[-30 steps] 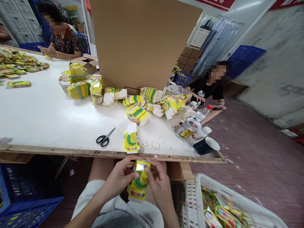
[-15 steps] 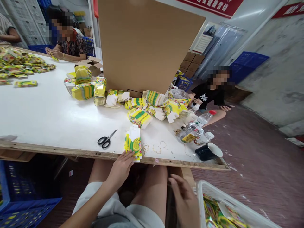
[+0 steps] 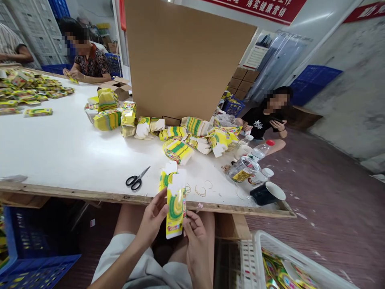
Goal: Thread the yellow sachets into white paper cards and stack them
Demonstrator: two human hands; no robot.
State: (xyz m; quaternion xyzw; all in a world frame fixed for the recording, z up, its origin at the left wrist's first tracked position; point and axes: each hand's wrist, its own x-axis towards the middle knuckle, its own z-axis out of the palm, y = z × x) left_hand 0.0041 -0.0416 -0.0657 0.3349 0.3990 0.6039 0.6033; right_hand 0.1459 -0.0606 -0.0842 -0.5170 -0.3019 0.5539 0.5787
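A yellow and green printed carton [image 3: 175, 214], its white end flaps sticking up, is held upright in front of the table edge. My left hand [image 3: 154, 218] grips its left side between thumb and fingers. On the opposite side, my right hand [image 3: 196, 241] pinches the lower right edge. Behind the held carton, similar cartons [image 3: 164, 181] lie on the table, partly hidden by it. Black-handled scissors [image 3: 135, 181] rest to the left of them, and thin rubber bands [image 3: 200, 190] lie to the right.
Bundles of flat cartons [image 3: 179, 151] line the back of the table [image 3: 75, 160] below a large cardboard sheet [image 3: 189, 60]. A dark mug [image 3: 266, 193] and bottles stand at the right. A white crate [image 3: 258, 249] holds filled packs; a blue crate [image 3: 45, 265] is at left. Other people sit nearby.
My left hand has lifted a carton off the table toward me. My right hand has come up from beside the white crate and taken hold of the carton's right side.
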